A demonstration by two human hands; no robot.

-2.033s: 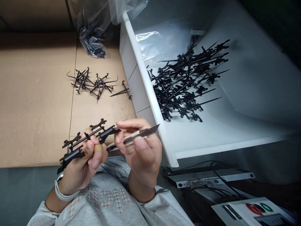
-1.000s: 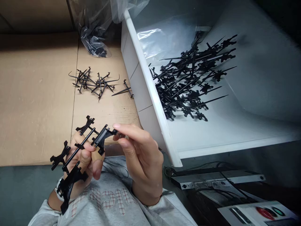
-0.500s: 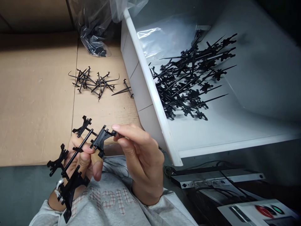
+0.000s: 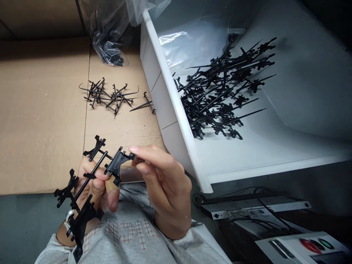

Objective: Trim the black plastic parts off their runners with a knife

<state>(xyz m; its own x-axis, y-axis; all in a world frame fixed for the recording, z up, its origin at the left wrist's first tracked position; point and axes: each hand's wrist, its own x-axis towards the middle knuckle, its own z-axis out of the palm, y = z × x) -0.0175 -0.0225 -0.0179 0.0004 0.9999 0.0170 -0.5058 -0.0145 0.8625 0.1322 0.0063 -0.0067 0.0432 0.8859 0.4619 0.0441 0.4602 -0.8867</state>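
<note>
My left hand (image 4: 96, 189) is closed around a black plastic sprue (image 4: 92, 175), a straight runner with several bracket-like parts branching off it. One of these black brackets (image 4: 117, 165) sticks out to the right, towards my other hand. My right hand (image 4: 169, 183) has index finger and thumb at the outer end of that bracket, the index fingertip resting on its tip. Its other fingers are curled behind. The bracket's inner edge lies beside the left fingers; whether it is still joined to the runner I cannot tell.
Bare black runners (image 4: 110, 96) lie in a loose pile on the cardboard-covered table (image 4: 44, 121). A white bin (image 4: 242, 165) on the right holds many full black sprues (image 4: 220, 91). Behind the pile hangs a clear plastic bag (image 4: 110, 51) with black pieces. A control box (image 4: 305, 249) with buttons stands lower right.
Both hands and the sprue hold nearly the same pose; the whole view has shifted only very slightly.
</note>
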